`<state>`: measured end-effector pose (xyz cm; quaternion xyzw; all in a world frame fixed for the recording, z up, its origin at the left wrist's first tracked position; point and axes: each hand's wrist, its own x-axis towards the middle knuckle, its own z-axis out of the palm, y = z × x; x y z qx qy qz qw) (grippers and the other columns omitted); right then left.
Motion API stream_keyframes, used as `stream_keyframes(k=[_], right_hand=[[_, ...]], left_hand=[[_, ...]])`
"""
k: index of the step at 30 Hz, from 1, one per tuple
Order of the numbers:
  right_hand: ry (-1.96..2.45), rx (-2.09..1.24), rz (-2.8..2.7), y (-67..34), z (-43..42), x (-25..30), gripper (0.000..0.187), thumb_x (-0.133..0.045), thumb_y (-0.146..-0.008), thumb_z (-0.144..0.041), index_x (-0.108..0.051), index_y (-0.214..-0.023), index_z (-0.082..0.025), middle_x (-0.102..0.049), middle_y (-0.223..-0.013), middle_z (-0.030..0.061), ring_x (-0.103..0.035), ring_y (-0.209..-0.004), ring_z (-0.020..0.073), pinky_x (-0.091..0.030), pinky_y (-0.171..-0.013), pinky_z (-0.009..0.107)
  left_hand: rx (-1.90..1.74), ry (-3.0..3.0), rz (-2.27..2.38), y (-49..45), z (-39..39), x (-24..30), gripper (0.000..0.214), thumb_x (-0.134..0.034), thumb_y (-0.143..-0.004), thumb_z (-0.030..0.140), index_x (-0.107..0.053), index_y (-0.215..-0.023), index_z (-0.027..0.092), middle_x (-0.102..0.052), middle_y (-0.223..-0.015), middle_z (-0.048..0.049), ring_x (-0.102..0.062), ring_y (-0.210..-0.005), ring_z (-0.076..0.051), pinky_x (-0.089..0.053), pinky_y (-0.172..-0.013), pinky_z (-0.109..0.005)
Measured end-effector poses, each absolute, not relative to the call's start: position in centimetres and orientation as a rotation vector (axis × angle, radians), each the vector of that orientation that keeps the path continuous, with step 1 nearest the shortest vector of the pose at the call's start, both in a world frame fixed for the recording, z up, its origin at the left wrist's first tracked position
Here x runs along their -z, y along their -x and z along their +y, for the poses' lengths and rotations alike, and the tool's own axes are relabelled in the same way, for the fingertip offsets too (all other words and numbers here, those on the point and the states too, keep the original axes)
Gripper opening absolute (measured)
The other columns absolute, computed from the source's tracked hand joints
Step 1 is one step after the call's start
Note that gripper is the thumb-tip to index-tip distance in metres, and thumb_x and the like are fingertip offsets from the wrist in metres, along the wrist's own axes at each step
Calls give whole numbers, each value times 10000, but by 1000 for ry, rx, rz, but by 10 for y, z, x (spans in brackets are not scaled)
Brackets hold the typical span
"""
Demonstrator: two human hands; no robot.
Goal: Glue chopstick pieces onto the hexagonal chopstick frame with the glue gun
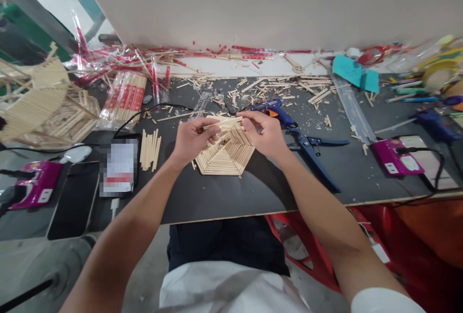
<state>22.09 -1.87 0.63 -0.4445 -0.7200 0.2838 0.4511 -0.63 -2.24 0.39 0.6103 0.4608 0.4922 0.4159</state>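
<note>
A many-sided structure of stacked wooden sticks [224, 161] sits on the dark tabletop in front of me, its rows narrowing toward a gap in the middle. Along its far side lies a thin wooden stick [229, 121], held between both hands. My left hand [195, 140] is closed, thumb and fingers pinching near the stick's left end. At the other end, my right hand [265, 133] is closed with its fingertips on the stick. The hands hide part of the structure's far rows. Just beyond my right hand lies a blue glue gun [273, 108].
Blue-handled cutters [313, 154] lie to the right. Left are loose sticks [150, 150], a phone [119, 166] with a cable, another dark phone [74, 199] and a bundle of packaged sticks [125, 93]. Stick scraps [253, 91] litter the back. Purple power sockets [396, 156] stand at right.
</note>
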Motion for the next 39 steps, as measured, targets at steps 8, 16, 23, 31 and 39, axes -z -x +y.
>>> stream_keyframes(k=[8,16,23,31,39], right_hand=[[1026,-845,-1745,-207,-30,-7,292,-595,-961,-389,-744,-1137,-210,-776,-1075,80,-730,-858,178,-603,-780,333],[1052,-1004,-1645,-205,-24,1,241,-651,-914,-360,-754,-1011,-164,-725,-713,27,-660,-593,129,-566,-614,284],[1067,-1014,-1609,-203,-23,1,227,-698,-878,-375,-776,-934,-169,-724,-685,21,-633,-554,118,-547,-582,275],[1178,-972,-1524,-195,-29,-2,277,-852,-741,-445,-765,-777,-185,-763,-723,40,-706,-645,167,-581,-646,300],[1119,-952,-1714,-196,-28,-7,168,-729,-879,-335,-787,-874,-177,-762,-731,36,-672,-598,142,-537,-617,282]], left_hand=[[-1156,-1650,1147,4,-28,-4,216,-780,-844,335,-796,-971,160,-741,-632,-26,-693,-517,-129,-585,-518,-218],[-1101,-1580,1042,-4,-31,-2,264,-635,-953,357,-718,-1072,136,-747,-720,-54,-719,-586,-140,-609,-530,-230],[-1082,-1567,1017,-1,-29,3,270,-620,-959,357,-700,-1047,115,-782,-826,-105,-764,-664,-174,-634,-562,-253],[-1007,-1768,1047,-3,-36,-4,255,-551,-993,290,-732,-1068,126,-785,-789,-69,-758,-632,-145,-625,-598,-219],[-1016,-1723,1047,-1,-32,-3,215,-568,-977,245,-725,-1054,120,-779,-801,-68,-778,-709,-163,-650,-631,-231]])
